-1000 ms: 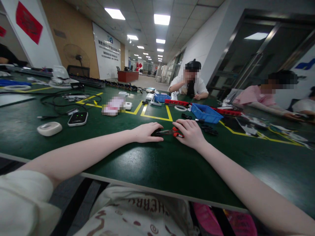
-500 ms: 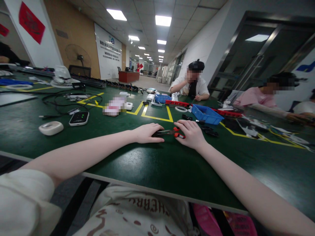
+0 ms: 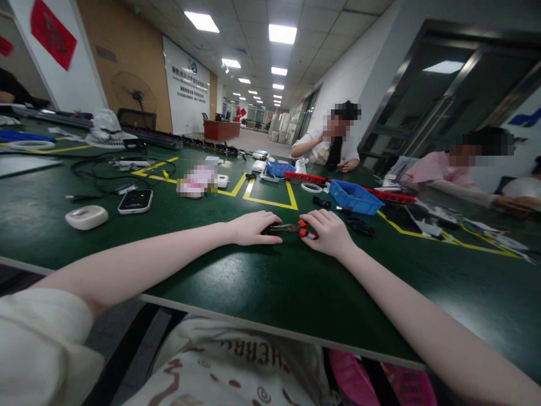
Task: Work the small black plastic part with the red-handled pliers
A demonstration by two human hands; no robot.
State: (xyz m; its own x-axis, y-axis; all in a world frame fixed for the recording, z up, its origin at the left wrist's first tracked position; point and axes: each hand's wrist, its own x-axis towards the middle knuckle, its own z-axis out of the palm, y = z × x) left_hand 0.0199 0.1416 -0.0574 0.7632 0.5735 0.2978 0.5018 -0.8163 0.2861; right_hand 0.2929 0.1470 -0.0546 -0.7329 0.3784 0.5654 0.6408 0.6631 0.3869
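Note:
My right hand (image 3: 329, 232) is closed round the red-handled pliers (image 3: 289, 228), low over the green table in front of me. The metal jaws point left toward my left hand. My left hand (image 3: 253, 228) grips a small dark part (image 3: 267, 229) between thumb and fingers, and the jaw tips meet or overlap it. What kind of part it is, I cannot make out, since the fingers cover most of it.
A blue bin (image 3: 355, 196) and black pieces (image 3: 360, 226) lie beyond my right hand. To the left are a phone (image 3: 198, 181), a small white device with a dark screen (image 3: 136, 201) and a rounded white case (image 3: 87, 217). Co-workers (image 3: 327, 144) sit across the table.
My hands and the pliers stay almost where they were. Across the table, the co-worker's head has shifted slightly right.

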